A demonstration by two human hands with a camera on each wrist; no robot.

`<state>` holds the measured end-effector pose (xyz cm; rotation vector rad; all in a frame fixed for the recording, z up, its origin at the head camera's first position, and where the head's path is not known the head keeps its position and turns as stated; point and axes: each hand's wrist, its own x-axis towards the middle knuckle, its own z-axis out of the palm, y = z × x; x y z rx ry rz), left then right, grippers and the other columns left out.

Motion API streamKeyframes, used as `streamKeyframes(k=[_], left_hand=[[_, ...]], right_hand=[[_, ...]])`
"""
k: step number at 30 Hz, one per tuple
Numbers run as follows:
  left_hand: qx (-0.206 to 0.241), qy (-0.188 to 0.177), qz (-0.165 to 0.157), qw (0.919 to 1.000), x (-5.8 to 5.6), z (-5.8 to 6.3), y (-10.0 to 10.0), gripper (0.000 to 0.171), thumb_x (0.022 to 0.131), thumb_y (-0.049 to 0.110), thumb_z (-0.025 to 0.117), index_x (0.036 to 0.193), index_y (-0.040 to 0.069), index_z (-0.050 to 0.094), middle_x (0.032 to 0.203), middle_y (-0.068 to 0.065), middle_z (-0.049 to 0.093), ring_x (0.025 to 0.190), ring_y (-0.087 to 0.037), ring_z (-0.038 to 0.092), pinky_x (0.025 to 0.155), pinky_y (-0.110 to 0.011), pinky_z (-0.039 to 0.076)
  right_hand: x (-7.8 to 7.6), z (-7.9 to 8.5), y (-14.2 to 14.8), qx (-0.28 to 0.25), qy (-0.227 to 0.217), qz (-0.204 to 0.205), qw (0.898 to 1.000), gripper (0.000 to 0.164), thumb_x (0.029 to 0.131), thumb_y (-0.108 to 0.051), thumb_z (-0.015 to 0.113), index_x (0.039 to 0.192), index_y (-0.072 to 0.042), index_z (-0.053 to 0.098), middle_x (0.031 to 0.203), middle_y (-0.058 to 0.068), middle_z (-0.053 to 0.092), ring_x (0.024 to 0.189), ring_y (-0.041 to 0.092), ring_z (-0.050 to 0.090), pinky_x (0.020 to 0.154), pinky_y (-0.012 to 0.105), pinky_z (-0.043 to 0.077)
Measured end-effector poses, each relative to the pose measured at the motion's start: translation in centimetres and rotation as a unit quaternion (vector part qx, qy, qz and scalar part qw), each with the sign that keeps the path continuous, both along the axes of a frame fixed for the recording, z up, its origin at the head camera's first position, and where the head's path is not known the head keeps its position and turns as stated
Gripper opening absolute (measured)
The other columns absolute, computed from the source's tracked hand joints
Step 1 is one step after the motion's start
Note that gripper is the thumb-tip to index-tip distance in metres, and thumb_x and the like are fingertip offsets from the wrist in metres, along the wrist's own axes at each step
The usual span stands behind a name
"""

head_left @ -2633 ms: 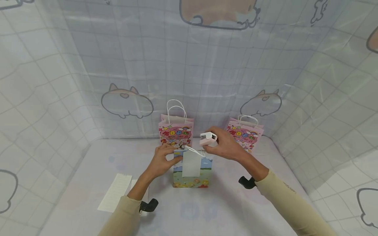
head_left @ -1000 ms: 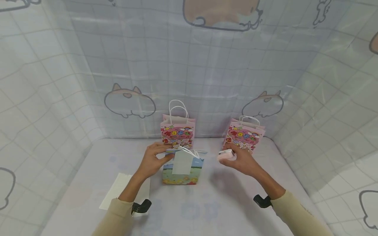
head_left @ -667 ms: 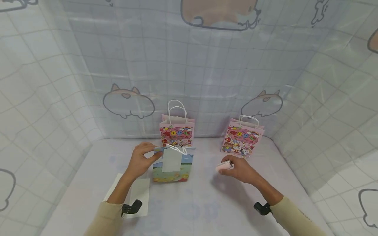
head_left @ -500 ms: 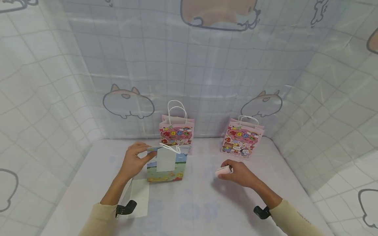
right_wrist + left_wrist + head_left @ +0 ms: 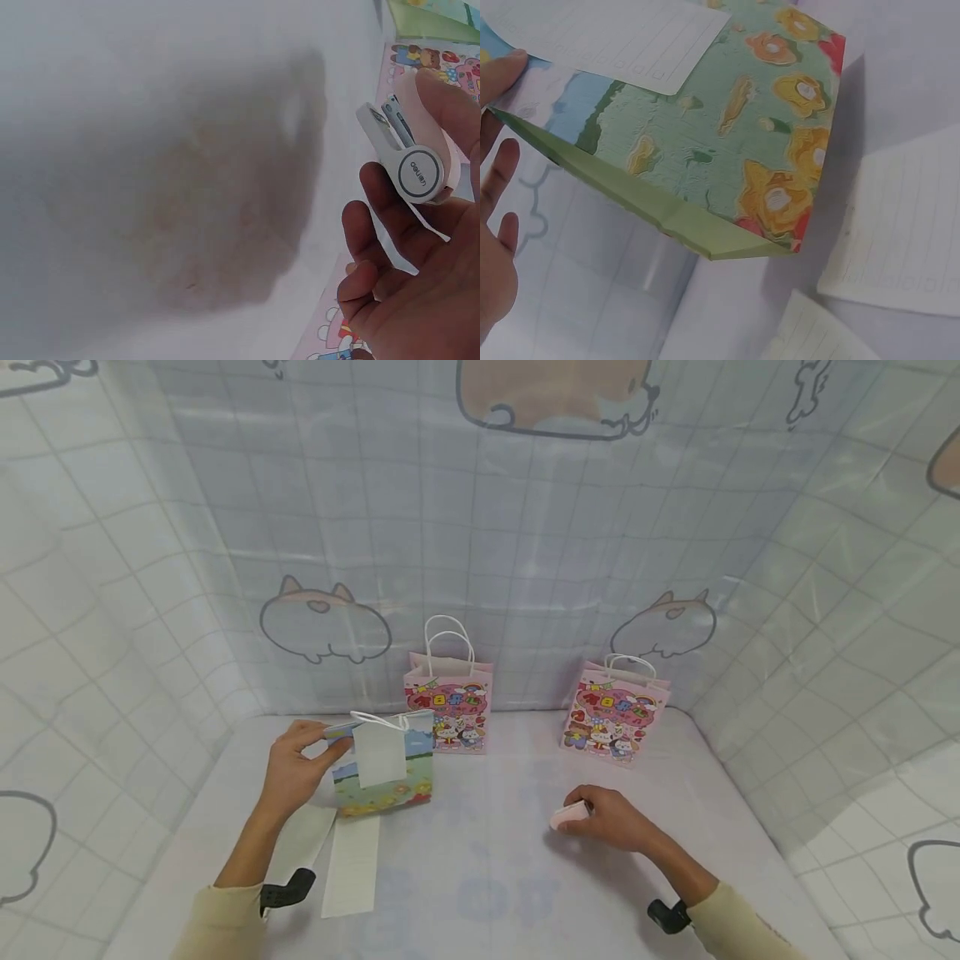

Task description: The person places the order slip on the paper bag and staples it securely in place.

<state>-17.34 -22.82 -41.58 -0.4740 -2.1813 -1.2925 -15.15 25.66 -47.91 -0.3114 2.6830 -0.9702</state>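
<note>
My left hand [image 5: 296, 764] pinches the top left corner of a blue and green flowered paper gift bag [image 5: 418, 768], thumb on its front. A sheet of lined white paper [image 5: 381, 756] lies against the bag's front below the white cord handle [image 5: 375, 720]. The bag is slightly tilted and overlaps the middle pink bag in the head view. In the right wrist view, my right hand [image 5: 427, 292] holds a small pink and white stapler [image 5: 420, 161] between thumb and fingers, its jaws apart. That hand hovers low over the right part of the table.
Two pink cartoon gift bags stand at the back: one pink bag [image 5: 465, 727] near the middle, another pink bag [image 5: 615, 714] at the right. Lined paper sheets [image 5: 352, 868] lie at front left by the left forearm. Patterned cloth walls [image 5: 525, 552] enclose the table [image 5: 480, 860].
The left hand has carried the flowered bag leftward from the middle, uncovering more of the pink bag behind. The right hand has drawn the stapler away from the bag's top, to the right and down.
</note>
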Motion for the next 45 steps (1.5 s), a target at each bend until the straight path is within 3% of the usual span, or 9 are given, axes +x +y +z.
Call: streamKeyframes(k=[4,9,11,17,23,28,34,45], left_hand=[[0.011,-0.022,0.026,0.9993,-0.3,-0.3,-0.9,0.017,0.084,-0.003,0.078,0.100,-0.002,0.078,0.094,0.007,0.072,0.093,-0.016,0.057,0.078,-0.015,0.041],[0.014,-0.029,0.055,0.9980,-1.9,-2.3,-2.7,0.016,0.084,0.000,0.079,0.101,0.001,0.078,0.096,0.006,0.069,0.094,-0.007,0.055,0.079,-0.016,0.040],[0.015,-0.033,0.067,0.9971,-2.6,-3.0,-3.7,0.016,0.085,0.002,0.080,0.101,0.003,0.078,0.096,0.011,0.067,0.094,-0.004,0.053,0.080,-0.017,0.039],[0.025,-0.050,0.126,0.9905,-3.1,-3.1,-5.7,0.014,0.086,0.013,0.081,0.100,0.009,0.078,0.090,0.025,0.063,0.090,0.000,0.051,0.078,-0.017,0.038],[0.046,-0.085,0.170,0.9807,-3.1,-3.2,-6.9,0.017,0.088,0.022,0.080,0.096,0.007,0.077,0.089,0.021,0.058,0.090,0.001,0.050,0.077,-0.021,0.037],[0.053,-0.082,0.196,0.9757,-3.2,-3.5,-7.5,0.020,0.088,0.022,0.080,0.083,0.004,0.074,0.086,0.018,0.058,0.090,0.000,0.050,0.078,-0.023,0.035],[0.046,-0.084,0.231,0.9683,-3.4,-3.6,-8.2,0.024,0.088,0.026,0.079,0.085,0.003,0.074,0.085,0.013,0.056,0.088,-0.001,0.047,0.077,-0.024,0.034],[0.032,-0.131,0.254,0.9578,-3.7,-3.3,-9.7,0.043,0.091,0.034,0.076,0.068,0.002,0.058,0.094,-0.002,0.057,0.089,-0.013,0.042,0.071,-0.029,0.034]], right_hand=[[0.0,-0.6,0.2,-0.006,-0.004,0.007,1.000,0.042,0.083,-0.044,0.082,0.110,-0.015,0.067,0.092,-0.002,0.058,0.085,0.017,0.050,0.067,0.031,0.042],[0.0,-1.0,0.3,-0.008,-0.005,0.020,1.000,0.042,0.084,-0.043,0.081,0.111,-0.013,0.069,0.096,-0.002,0.061,0.088,0.018,0.050,0.072,0.033,0.042],[0.0,-1.2,0.4,-0.005,-0.003,0.027,1.000,0.043,0.084,-0.044,0.080,0.112,-0.013,0.069,0.097,-0.002,0.061,0.088,0.018,0.050,0.072,0.033,0.042],[0.2,-1.7,0.9,-0.001,-0.005,0.036,0.999,0.042,0.085,-0.044,0.080,0.112,-0.013,0.070,0.096,-0.003,0.060,0.088,0.018,0.049,0.071,0.031,0.041],[0.3,-2.2,1.2,-0.007,-0.010,0.035,0.999,0.041,0.086,-0.043,0.079,0.113,-0.014,0.070,0.098,-0.003,0.061,0.089,0.018,0.049,0.073,0.031,0.041],[0.3,-2.7,1.3,-0.022,-0.016,0.041,0.999,0.041,0.087,-0.042,0.078,0.116,-0.014,0.069,0.102,-0.003,0.063,0.092,0.018,0.051,0.078,0.032,0.043],[0.5,-2.9,1.4,-0.027,-0.016,0.054,0.998,0.041,0.088,-0.042,0.077,0.118,-0.014,0.069,0.102,-0.004,0.062,0.092,0.018,0.050,0.078,0.031,0.043],[0.6,-2.9,1.6,-0.018,0.002,0.069,0.997,0.039,0.092,-0.042,0.073,0.119,-0.014,0.072,0.099,-0.005,0.062,0.089,0.016,0.051,0.074,0.026,0.043]])
